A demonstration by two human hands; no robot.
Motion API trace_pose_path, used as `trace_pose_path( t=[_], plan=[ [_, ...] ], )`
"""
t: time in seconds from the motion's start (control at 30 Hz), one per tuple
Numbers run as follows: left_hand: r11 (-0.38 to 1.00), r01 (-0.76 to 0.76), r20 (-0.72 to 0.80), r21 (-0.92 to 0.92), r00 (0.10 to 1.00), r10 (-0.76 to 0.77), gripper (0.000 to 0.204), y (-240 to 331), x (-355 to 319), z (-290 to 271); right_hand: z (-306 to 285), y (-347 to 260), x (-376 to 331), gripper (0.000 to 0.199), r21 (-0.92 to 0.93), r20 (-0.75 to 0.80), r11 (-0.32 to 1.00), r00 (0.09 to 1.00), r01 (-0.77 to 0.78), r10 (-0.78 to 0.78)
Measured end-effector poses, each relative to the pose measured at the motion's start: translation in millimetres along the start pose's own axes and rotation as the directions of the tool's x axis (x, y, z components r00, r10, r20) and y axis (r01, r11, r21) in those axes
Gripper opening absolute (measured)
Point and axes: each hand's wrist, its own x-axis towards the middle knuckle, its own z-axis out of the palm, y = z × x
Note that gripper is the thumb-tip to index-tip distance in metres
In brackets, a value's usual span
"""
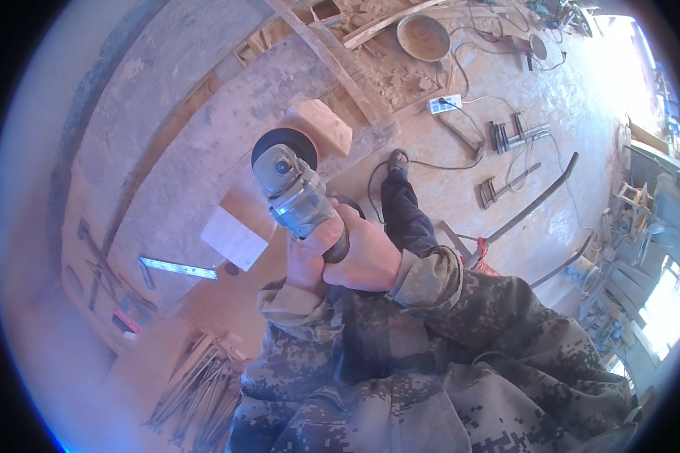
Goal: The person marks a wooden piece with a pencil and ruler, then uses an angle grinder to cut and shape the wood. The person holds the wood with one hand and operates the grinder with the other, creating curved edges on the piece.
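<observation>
An angle grinder [298, 204] with a round dark-rimmed disc [307, 143] is held out in front of me. My left hand [307, 255] is closed around its body from the left, while my right hand [369, 253] wraps the rear of the handle. The disc lies beside a pale wooden block [326, 127] on the worn bench [227, 113]; whether they touch, I cannot tell. Closer to me, left of the grinder, a second light-coloured block [233, 238] sits at the bench's near side. Haze blurs the left part of the view.
A try square [177, 267] and hand tools [98, 264] lie at left, above a bundle of rods [200, 389]. On the floor to the right are a power strip [444, 104], trailing cords, clamps [517, 136] and a long curved bar [536, 204]. A round pan [423, 38] stands farther back.
</observation>
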Motion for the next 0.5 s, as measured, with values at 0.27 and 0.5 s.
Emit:
trace_pose_path(
  t=[0.27,0.5],
  plan=[
    [0.999,0.013,0.044,0.038,0.999,-0.015,0.049,-8,9,-3,-1,12,-1,0.105,-0.035,-0.040,0.999,0.999,0.004,-0.006],
    [0.999,0.053,-0.042,-0.004,0.998,-0.054,0.052,-14,-3,-17,6,12,-1,0.109,-0.023,0.078,0.998,0.995,-0.064,0.066]
  ],
)
